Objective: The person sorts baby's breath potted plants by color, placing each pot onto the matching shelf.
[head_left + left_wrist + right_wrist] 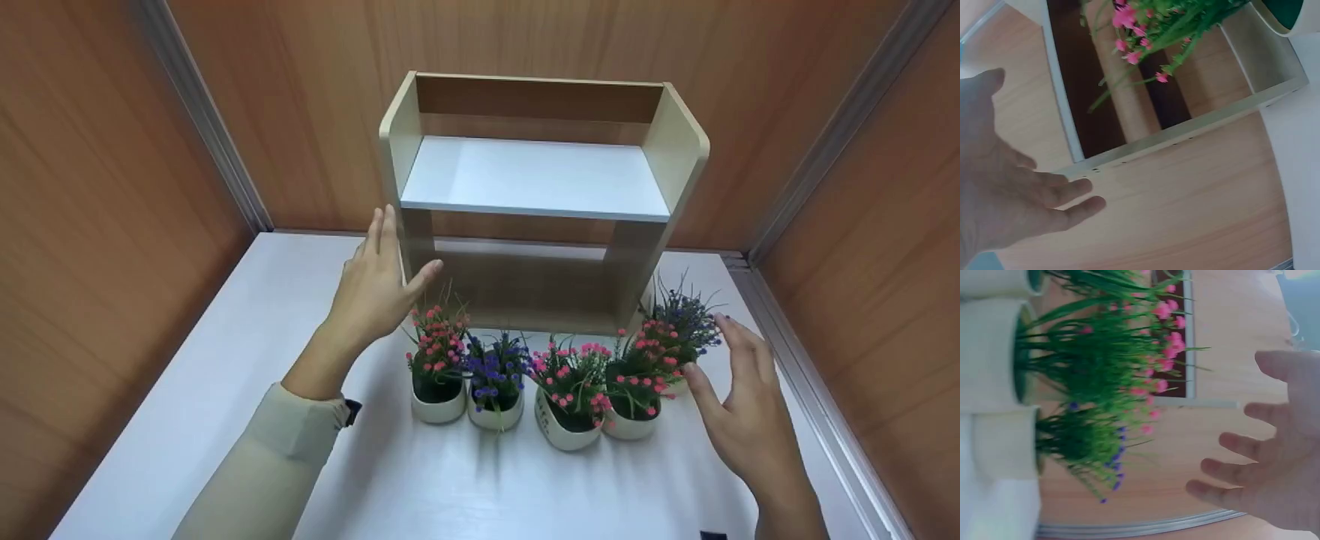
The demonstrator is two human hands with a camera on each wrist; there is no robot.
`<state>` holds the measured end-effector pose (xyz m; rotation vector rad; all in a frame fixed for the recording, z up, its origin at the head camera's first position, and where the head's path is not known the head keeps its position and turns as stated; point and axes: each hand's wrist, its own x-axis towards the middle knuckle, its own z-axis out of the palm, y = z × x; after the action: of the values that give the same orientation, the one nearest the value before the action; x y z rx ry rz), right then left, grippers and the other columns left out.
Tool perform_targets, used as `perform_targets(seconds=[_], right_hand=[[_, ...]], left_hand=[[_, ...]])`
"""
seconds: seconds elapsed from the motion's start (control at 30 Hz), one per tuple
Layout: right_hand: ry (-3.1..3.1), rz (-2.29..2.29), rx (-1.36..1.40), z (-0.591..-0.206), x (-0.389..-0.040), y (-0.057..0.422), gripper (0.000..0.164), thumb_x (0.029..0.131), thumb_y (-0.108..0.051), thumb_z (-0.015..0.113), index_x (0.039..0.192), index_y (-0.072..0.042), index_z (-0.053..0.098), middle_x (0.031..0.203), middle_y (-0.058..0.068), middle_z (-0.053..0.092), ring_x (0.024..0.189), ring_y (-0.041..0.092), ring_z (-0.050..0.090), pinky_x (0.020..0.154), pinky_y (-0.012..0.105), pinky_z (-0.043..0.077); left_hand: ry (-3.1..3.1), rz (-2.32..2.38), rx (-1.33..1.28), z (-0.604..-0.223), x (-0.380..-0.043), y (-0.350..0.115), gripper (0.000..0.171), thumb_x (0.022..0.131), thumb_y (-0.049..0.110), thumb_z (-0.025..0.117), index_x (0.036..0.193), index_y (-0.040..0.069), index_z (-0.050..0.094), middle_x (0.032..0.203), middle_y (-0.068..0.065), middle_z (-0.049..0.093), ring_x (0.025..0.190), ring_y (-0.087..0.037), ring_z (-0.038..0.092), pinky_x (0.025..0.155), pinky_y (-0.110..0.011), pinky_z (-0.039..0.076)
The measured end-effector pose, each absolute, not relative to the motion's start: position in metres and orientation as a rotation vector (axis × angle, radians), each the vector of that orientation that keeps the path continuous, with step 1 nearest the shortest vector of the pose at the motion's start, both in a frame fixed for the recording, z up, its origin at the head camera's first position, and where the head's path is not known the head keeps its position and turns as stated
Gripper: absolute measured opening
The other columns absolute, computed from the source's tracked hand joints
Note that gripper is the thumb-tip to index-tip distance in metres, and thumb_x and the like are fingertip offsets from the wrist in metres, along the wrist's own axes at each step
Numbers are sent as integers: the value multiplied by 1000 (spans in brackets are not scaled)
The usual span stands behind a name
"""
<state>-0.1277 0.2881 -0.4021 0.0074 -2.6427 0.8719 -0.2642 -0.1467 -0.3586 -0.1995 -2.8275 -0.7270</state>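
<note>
My left hand (375,289) is beside the left side panel of a small two-tier shelf (536,172), its fingers straight and thumb spread; contact with the panel cannot be told. My right hand (750,412) hovers to the right of the potted flowers, fingers spread and holding nothing. In front of the shelf stands a row of white pots: pink flowers (439,337), blue flowers (495,367), then pink flowers (566,375) and more pink flowers (645,360). Another blue-flowered plant (686,315) stands behind at the right, its pot mostly hidden.
The shelf stands on a white table (315,480) against a wood-grain back wall (315,112). Wood-grain side panels with metal edging enclose the table on the left and right. A small black piece (712,535) lies at the front edge of the view.
</note>
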Motion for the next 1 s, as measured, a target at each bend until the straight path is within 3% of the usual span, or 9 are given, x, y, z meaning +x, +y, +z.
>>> perform_targets(seconds=[0.17, 0.33, 0.4, 0.47, 0.63, 0.77, 0.87, 1.0], right_hand=[[-2565, 1021, -139, -429, -117, 288, 48, 103, -23, 55, 146, -9, 39, 146, 15, 42, 129, 38, 46, 100, 58, 44], [-2610, 1140, -304, -460, -112, 290, 40, 103, -17, 49, 140, -5, 40, 139, 13, 46, 127, 31, 49, 97, 30, 46], [-2639, 1199, -336, -473, -112, 293, 39, 102, -13, 48, 139, -3, 39, 139, 14, 45, 129, 29, 48, 97, 24, 46], [-2672, 1285, -327, -484, -113, 295, 42, 100, -7, 47, 140, 0, 35, 141, 17, 42, 131, 31, 45, 102, 28, 47], [-2769, 1549, -257, -505, -119, 298, 67, 97, -5, 55, 150, 4, 15, 153, 26, 21, 143, 44, 28, 116, 58, 35], [-2864, 1648, -251, -517, -121, 295, 97, 94, -25, 71, 157, -2, 1, 158, 27, 6, 149, 49, 18, 119, 62, 30], [-2921, 1619, -262, -524, -124, 290, 114, 89, -39, 77, 158, -2, -6, 157, 29, 5, 148, 51, 20, 119, 61, 32], [-2965, 1536, -245, -530, -128, 281, 121, 85, -45, 79, 157, 2, -6, 154, 33, 8, 144, 56, 26, 114, 63, 37]], left_hand=[[-2739, -1100, -160, -356, -292, -162, 110, 88, 80, 47, 161, 22, -12, 172, -5, 0, 158, -34, 14, 125, -60, 19], [-2669, -1440, -218, -349, -312, -176, 112, 87, 77, 53, 162, 21, -9, 171, -7, 7, 157, -32, 18, 125, -56, 25], [-2655, -1514, -252, -347, -318, -179, 110, 89, 73, 55, 162, 20, -7, 171, -7, 8, 157, -32, 19, 124, -54, 28], [-2644, -1562, -277, -343, -324, -180, 110, 90, 69, 59, 162, 19, -8, 172, -8, 7, 157, -32, 20, 123, -53, 31], [-2590, -1614, -287, -335, -339, -179, 111, 88, 62, 68, 162, 20, -3, 171, -11, 10, 154, -37, 26, 121, -55, 34], [-2527, -1621, -332, -332, -350, -174, 102, 88, 56, 71, 161, 22, 7, 166, -12, 25, 151, -36, 33, 120, -57, 34], [-2480, -1606, -322, -334, -356, -172, 93, 90, 51, 71, 159, 22, 16, 161, -12, 36, 149, -34, 38, 120, -57, 34], [-2453, -1598, -259, -341, -361, -171, 84, 93, 48, 69, 158, 22, 23, 160, -10, 39, 150, -33, 37, 122, -56, 30]])
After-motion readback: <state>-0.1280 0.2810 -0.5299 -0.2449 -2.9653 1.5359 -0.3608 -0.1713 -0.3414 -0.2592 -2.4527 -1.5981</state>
